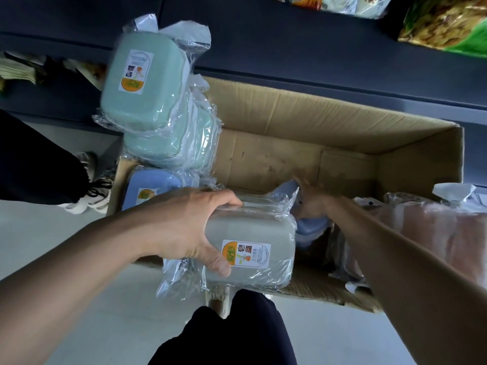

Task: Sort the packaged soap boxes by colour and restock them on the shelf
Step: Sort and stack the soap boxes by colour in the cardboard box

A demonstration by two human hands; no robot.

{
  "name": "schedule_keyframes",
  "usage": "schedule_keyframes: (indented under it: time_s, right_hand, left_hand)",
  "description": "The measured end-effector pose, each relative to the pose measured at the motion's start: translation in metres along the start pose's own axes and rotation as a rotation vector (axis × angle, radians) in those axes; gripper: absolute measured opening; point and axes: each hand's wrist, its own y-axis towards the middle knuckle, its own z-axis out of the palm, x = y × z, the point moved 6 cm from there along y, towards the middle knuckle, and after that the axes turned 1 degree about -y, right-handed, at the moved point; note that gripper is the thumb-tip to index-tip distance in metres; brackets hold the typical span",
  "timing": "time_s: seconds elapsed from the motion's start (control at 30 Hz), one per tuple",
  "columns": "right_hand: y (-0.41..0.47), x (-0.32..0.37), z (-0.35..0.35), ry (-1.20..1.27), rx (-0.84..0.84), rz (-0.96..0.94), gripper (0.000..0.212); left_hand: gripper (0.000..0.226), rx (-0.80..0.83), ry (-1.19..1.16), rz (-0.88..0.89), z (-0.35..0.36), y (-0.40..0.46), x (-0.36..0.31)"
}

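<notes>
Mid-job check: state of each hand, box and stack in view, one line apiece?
Left hand: grips grey soap box, wrapped.
Right hand: in carton, on blue soap box; fingers hidden.
Carton: open.
Green soap boxes: stacked, wrapped.

Soft, even daylight fills the scene, bright on the pale floor (pixel 47 241) and dim on the dark shelf (pixel 290 48) at the top. Shadows are faint. White glare streaks the clear plastic wrap on the green soap boxes (pixel 147 83). The right hand (pixel 313 198) is blurred, as are the pink packs (pixel 434 227). The wide lens bends and stretches both forearms near the edges.
</notes>
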Motion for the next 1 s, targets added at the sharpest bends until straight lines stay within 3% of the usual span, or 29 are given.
schedule_keyframes:
  time_s: [0.1,0.27,0.37,0.47,0.53,0.63,0.77,0.83,0.9,1.0]
  right_hand:
    - [-0.017,-0.001,0.025,0.136,0.000,0.028,0.100]
    - [-0.041,-0.006,0.035,0.083,-0.137,0.097,0.101]
    - [-0.036,-0.009,0.031,0.203,-0.044,0.086,0.097]
    - [-0.031,-0.007,0.004,0.211,-0.146,0.005,0.059]
    - [-0.029,0.000,-0.005,0.246,-0.212,-0.061,0.046]
    - [-0.025,0.019,0.006,0.198,-0.040,-0.146,0.044]
    - [-0.022,0.020,0.018,-0.099,0.184,-0.108,0.058]
    - [-0.020,0.008,0.019,-0.180,0.176,-0.104,0.061]
    - [-0.024,-0.004,0.019,-0.188,0.144,-0.075,0.045]
    - [-0.023,-0.022,0.023,-0.166,-0.045,0.001,0.048]
  left_hand:
    - [0.104,-0.023,0.008,-0.007,-0.003,-0.002,0.001]
    - [0.101,-0.076,-0.004,-0.014,-0.008,-0.001,0.002]
    - [0.099,-0.089,0.002,-0.007,-0.009,0.000,0.002]
    - [0.094,-0.089,-0.019,-0.010,-0.008,0.001,0.004]
    - [0.092,-0.088,-0.030,0.000,-0.008,0.002,0.004]
    - [0.089,-0.090,-0.024,0.002,-0.008,0.001,0.001]
    - [0.088,-0.089,0.005,-0.004,-0.008,0.001,-0.003]
    - [0.088,-0.091,0.020,-0.007,-0.008,0.001,-0.004]
    - [0.087,-0.100,0.023,-0.003,-0.009,0.000,-0.005]
    - [0.091,-0.106,0.037,0.002,-0.008,0.001,-0.005]
